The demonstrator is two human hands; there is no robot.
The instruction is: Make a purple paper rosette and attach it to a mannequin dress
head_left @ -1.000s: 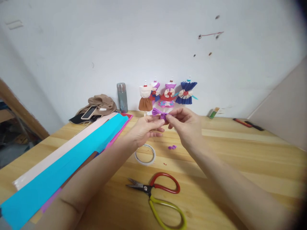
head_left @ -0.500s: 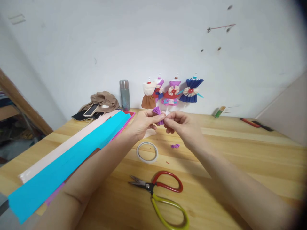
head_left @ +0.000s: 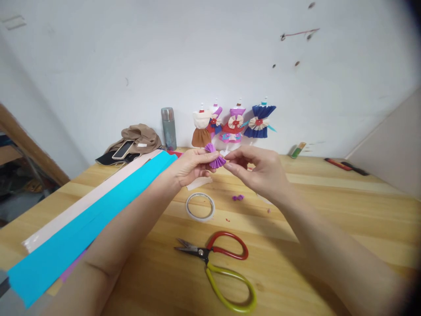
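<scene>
A small pleated purple paper bow (head_left: 214, 158) is held up over the wooden table (head_left: 329, 210). My left hand (head_left: 189, 166) pinches it between thumb and fingers. My right hand (head_left: 259, 171) is close on its right side, fingers curled, fingertips at the bow's edge; whether they grip it is unclear. Below the hands lie a roll of clear tape (head_left: 200, 206), a purple paper scrap (head_left: 238, 197), and scissors (head_left: 219, 267) with one red and one yellow-green handle.
Long folded crepe sheets in cyan (head_left: 98, 219) and pale pink lie at the left. Against the wall stand several small paper dresses (head_left: 233, 125), a grey flask (head_left: 168, 128), a brown cloth with a phone (head_left: 123, 149), a glue stick (head_left: 296, 150) and a red-black tool (head_left: 344, 166).
The purple bow has been turned and folded from spread flat into a bunched fan. Both hands shifted slightly, the right fingers loosening at its edge. The view tilted a little.
</scene>
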